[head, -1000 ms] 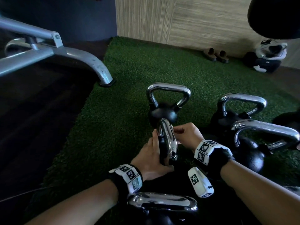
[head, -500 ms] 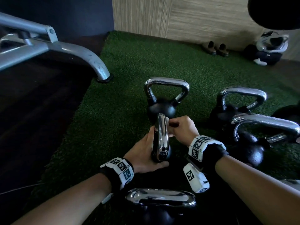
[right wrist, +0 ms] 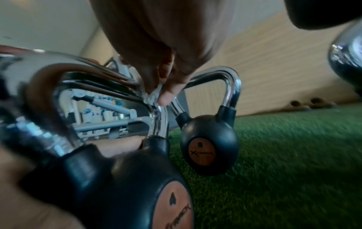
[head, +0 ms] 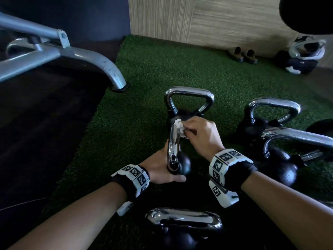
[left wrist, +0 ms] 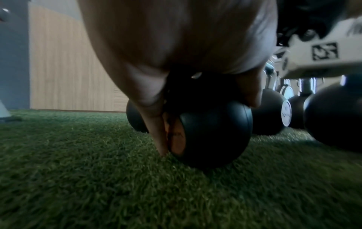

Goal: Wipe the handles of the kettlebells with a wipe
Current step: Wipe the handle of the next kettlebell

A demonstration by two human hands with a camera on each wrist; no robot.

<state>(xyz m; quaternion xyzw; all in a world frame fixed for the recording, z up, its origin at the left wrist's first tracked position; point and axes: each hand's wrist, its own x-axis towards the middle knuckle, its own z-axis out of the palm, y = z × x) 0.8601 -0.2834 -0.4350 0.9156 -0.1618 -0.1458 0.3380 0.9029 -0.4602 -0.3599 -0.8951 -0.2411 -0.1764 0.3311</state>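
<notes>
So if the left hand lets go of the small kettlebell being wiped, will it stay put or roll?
Probably it would rock or tip: the kettlebell has a rounded black body sitting on soft turf, and the left hand steadies it low. It likely feels heavy for its size. The chrome handle looks slick where the right hand presses the wipe.

A crumpled white wipe (head: 180,128) sits at centre frame against the top of a chrome handle (head: 173,147). The small black kettlebell (head: 183,165) stands on green turf.
</notes>
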